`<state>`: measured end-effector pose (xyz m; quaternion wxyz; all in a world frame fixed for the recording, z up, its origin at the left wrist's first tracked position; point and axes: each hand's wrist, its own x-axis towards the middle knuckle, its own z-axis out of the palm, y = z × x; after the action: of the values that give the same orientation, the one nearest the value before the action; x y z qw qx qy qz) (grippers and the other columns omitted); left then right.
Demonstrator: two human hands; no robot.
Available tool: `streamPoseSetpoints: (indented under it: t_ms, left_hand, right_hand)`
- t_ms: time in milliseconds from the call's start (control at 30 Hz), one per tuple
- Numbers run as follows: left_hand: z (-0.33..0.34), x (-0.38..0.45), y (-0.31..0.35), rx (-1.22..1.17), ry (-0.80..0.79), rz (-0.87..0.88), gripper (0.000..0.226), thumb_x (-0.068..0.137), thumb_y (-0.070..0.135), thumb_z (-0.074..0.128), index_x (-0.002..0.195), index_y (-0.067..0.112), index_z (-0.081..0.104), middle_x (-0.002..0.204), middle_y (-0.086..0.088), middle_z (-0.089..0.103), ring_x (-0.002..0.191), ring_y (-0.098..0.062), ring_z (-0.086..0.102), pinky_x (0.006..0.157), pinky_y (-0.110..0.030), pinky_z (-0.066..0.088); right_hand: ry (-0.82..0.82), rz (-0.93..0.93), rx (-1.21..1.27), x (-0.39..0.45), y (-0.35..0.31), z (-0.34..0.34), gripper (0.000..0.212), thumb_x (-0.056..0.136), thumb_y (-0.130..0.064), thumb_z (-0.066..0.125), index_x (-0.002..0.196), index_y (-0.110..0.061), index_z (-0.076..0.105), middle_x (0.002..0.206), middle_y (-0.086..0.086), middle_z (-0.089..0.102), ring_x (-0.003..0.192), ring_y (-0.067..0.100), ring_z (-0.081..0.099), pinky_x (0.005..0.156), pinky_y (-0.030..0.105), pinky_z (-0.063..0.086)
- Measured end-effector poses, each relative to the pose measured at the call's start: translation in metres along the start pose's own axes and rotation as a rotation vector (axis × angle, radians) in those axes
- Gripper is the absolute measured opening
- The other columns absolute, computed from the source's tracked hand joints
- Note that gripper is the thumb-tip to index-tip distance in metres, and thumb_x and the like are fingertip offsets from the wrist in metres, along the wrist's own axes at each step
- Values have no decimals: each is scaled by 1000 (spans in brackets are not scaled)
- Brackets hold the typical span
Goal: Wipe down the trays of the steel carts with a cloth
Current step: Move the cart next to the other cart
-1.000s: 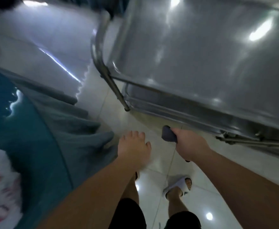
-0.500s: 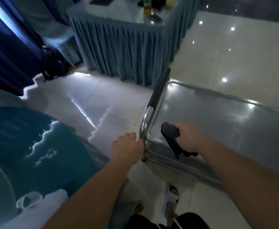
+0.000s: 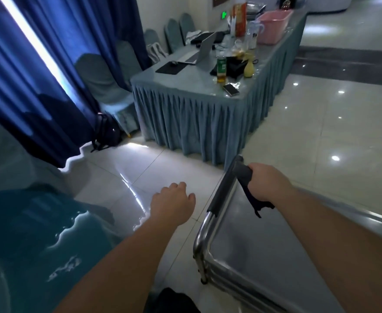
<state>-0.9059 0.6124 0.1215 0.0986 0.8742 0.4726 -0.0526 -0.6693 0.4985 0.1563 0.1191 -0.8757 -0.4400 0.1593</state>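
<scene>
Right hand (image 3: 265,185) grips dark cloth (image 3: 247,188) over top tray (image 3: 264,251), lower right of frame; tray's long axis runs rightward. Left hand (image 3: 173,204) loosely curled, holding nothing, left of cart handle (image 3: 222,188).

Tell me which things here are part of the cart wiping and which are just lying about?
Part of the job:
- dark cloth, gripped in the right hand
- steel cart tray
- cart handle

Just lying about:
- laptop
- green bottle
- phone
- pink basin
- backpack

The left hand holds nothing.
</scene>
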Motion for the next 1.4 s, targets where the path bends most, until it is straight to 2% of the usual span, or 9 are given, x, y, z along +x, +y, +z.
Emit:
streamPoseSetpoints:
  t_ms: [167,333,433,600,767,967,1167,1300,1400]
  left_hand:
    - [0,89,17,1,55,141,48,104,50,32,133,20,57,124,-1,65,106,-23,59,86,-39,39]
    - [3,187,32,-18,28,365,53,104,52,31,140,21,55,131,-2,64,115,-25,59,96,-44,46]
    - [4,230,41,5,-10,485,53,105,52,33,144,22,54,139,-2,62,123,-25,58,102,-45,46]
    - [4,259,68,59,-77,695,47,106,50,32,136,23,58,132,-1,65,119,-24,61,100,-44,47]
    - [-3,254,96,57,-82,835,39,105,47,36,127,23,59,117,-1,65,107,-24,60,90,-42,47]
    - [-19,239,99,108,-48,872,36,106,46,34,116,21,58,107,0,60,96,-21,55,83,-39,39]
    - [-20,248,78,85,-65,886,43,107,51,32,129,25,58,117,2,63,108,-22,58,93,-43,45]
    - [-20,284,69,60,-81,880,45,107,52,31,131,25,58,115,4,61,103,-17,54,98,-43,45]
    - [-20,324,68,62,-102,883,49,107,54,31,136,24,56,123,3,62,112,-20,57,101,-45,45]
  right_hand:
    - [65,99,-11,51,1,-8,21,89,-11,50,101,-26,58,86,0,63,75,23,61,68,40,56]
    - [107,329,-11,99,-2,-7,25,91,-9,53,107,-28,59,88,-1,64,75,23,64,64,37,54]
    - [123,477,26,108,-9,-5,18,95,-12,54,104,-27,58,87,1,65,71,22,64,55,30,43]
    - [151,611,114,84,-15,5,19,94,-11,55,111,-18,61,92,4,64,80,25,58,66,34,47]
    - [124,752,138,47,-12,4,25,88,-15,49,105,-29,60,87,-3,64,78,22,65,76,45,61]
    - [222,792,152,22,-12,2,23,88,-14,48,99,-29,61,82,-5,65,72,17,65,67,37,58]
    - [246,770,216,37,-27,5,21,90,-14,50,103,-26,61,87,-1,66,78,21,65,78,46,60]
    - [254,755,204,72,-36,-1,22,88,-13,49,102,-26,60,85,-2,65,78,22,64,77,45,59]
    - [268,765,205,110,-42,-3,18,89,-15,51,99,-26,60,83,-3,65,75,21,64,71,40,58]
